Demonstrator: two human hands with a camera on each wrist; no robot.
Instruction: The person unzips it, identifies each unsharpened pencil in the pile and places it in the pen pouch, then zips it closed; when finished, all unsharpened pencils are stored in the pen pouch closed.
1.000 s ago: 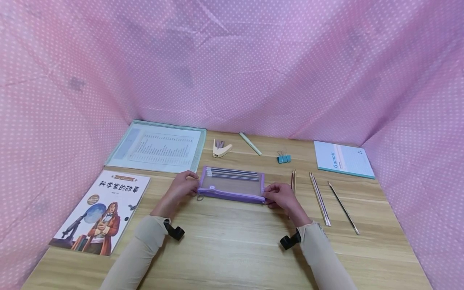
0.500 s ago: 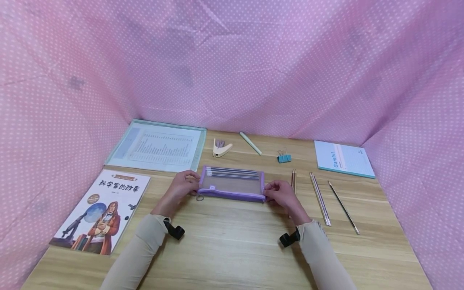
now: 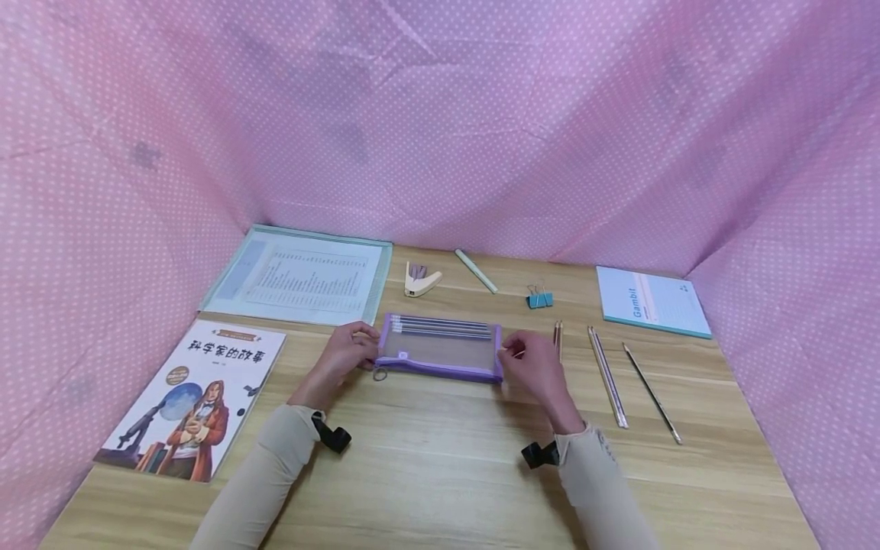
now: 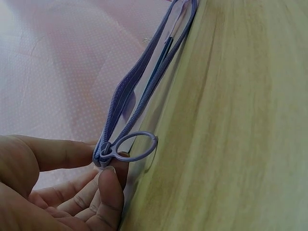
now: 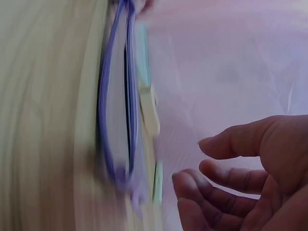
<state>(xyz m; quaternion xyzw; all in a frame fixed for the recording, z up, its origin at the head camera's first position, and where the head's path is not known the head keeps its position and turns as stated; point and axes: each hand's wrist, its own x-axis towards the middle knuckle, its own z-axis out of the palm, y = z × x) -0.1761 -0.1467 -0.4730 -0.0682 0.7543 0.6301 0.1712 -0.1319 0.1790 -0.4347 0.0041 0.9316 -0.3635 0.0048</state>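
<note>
A purple-edged, see-through zip pencil case (image 3: pixel 443 351) lies flat at mid-table with several striped pencils (image 3: pixel 440 328) inside. Its zipped side faces the person, and both wrist views show that mouth gaping. At the left corner my left hand (image 3: pixel 342 354) pinches the case between thumb and fingers, right beside the zip's ring pull (image 4: pixel 155 144). My right hand (image 3: pixel 538 368) is at the right end; in the right wrist view its fingers (image 5: pixel 231 139) are loosely bent, apart from the case, with nothing between them.
Right of the case lie brown pencils (image 3: pixel 558 341), two striped pencils (image 3: pixel 608 378) and a dark pencil (image 3: pixel 651 392). Behind are a cream V-shaped tool (image 3: pixel 422 289), a pale green pen (image 3: pixel 476 271), a teal binder clip (image 3: pixel 539 301) and a notebook (image 3: pixel 660 302). A folder (image 3: pixel 374 286) and book (image 3: pixel 227 405) occupy the left.
My right hand has let go of the case's right end and lifted slightly upward. The left hand keeps its hold, and the case has barely moved.
</note>
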